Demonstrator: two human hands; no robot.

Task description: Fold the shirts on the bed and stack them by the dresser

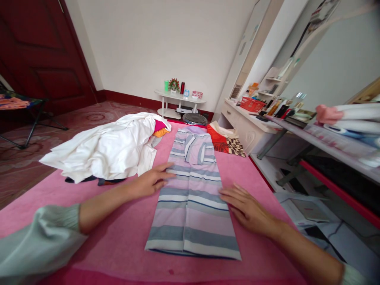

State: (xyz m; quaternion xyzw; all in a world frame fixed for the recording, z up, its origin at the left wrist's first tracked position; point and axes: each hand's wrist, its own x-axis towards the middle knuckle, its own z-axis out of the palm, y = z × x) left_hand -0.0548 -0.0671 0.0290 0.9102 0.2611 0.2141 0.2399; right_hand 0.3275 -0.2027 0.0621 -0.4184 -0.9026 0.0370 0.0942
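Note:
A striped shirt point(190, 198) in grey, lilac and white lies folded into a long strip on the pink bed cover point(118, 233). Its collar end points away from me, and a folded sleeve rests across the upper part. My left hand point(152, 180) is at the shirt's left edge, fingers apart, the tips at or just over the cloth. On the opposite edge, my right hand point(246, 206) lies nearly flat with its fingers stretched out, the tips at the fabric. Neither hand grips anything.
A heap of white cloth point(109, 146) covers other garments on the left. An orange-red patterned garment point(222, 138) lies at the far right of the bed. Beyond stands a small white table point(178, 95). A dresser point(243, 114) and a laden shelf point(335, 146) line the right.

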